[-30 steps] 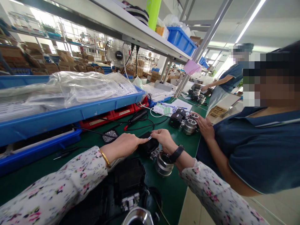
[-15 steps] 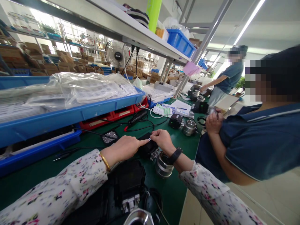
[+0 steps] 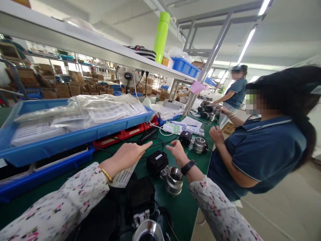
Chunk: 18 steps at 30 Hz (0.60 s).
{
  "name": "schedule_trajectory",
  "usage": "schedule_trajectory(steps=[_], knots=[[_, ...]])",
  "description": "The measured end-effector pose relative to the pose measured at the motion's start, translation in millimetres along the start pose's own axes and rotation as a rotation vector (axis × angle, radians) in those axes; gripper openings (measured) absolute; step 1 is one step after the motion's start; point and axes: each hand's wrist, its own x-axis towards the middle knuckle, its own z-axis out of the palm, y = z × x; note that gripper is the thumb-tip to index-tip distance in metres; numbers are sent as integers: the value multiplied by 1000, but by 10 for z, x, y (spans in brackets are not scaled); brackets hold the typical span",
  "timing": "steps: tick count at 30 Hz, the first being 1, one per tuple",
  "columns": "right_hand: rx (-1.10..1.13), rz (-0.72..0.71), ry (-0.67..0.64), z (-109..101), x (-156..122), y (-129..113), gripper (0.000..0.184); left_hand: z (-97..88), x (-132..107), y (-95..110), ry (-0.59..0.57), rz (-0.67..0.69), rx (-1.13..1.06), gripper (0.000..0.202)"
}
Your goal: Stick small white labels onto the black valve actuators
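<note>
My left hand (image 3: 131, 153) hovers over the green bench, fingers stretched out toward the right, holding nothing I can see. My right hand (image 3: 177, 152) hangs a little above a black box unit (image 3: 156, 162) with a small white label on top; its fingers are apart and loosely curled. A metal valve fitting (image 3: 174, 180) is joined to the black unit's near side. A white sheet of small labels (image 3: 122, 176) lies under my left wrist. Another black unit (image 3: 138, 200) with a metal fitting (image 3: 147, 232) lies close to me.
A co-worker in a blue shirt (image 3: 260, 154) stands close on the right, a hand (image 3: 216, 135) near another black unit and fitting (image 3: 194, 142). Blue trays (image 3: 75, 137) with bagged sheets line the left. Cables, a red box (image 3: 125, 132) and a fan (image 3: 127, 76) lie behind.
Both my hands have lifted off the black unit and drawn apart; the white label now sits on its top. The co-worker's hand has come back down near the bench. The view has tilted up.
</note>
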Motion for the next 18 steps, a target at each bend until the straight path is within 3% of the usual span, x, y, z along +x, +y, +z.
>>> schedule_trajectory(steps=[2, 3, 5, 7, 9, 11, 12, 15, 17, 18], knots=[[110, -93, 2, -81, -233, -353, 35, -329, -62, -37, 200, -194, -23, 46], [180, -148, -70, -97, -405, -540, 35, -496, -99, -31, 329, -288, -101, 45], [365, -194, -387, -78, -802, -875, 54, -786, -182, 28, 601, -418, -360, 42], [523, -119, -663, -14, -1162, -1106, 72, -979, -271, 127, 812, -470, -614, 38], [596, -108, -717, 46, -1378, -1244, 66, -1076, -369, 220, 892, -503, -787, 38], [621, -134, -666, 53, -1433, -1330, 51, -1120, -488, 283, 832, -512, -1013, 43], [616, -157, -648, 29, -1420, -1364, 46, -1138, -556, 303, 731, -500, -1186, 46], [505, -252, -709, -110, -1367, -1439, 38, -1203, -777, 338, 283, -427, -1648, 49], [408, -303, -777, -190, -1400, -1466, 35, -1248, -908, 358, 74, -399, -1737, 50], [392, -320, -792, -213, -1441, -1473, 35, -1267, -960, 370, 45, -391, -1739, 49]])
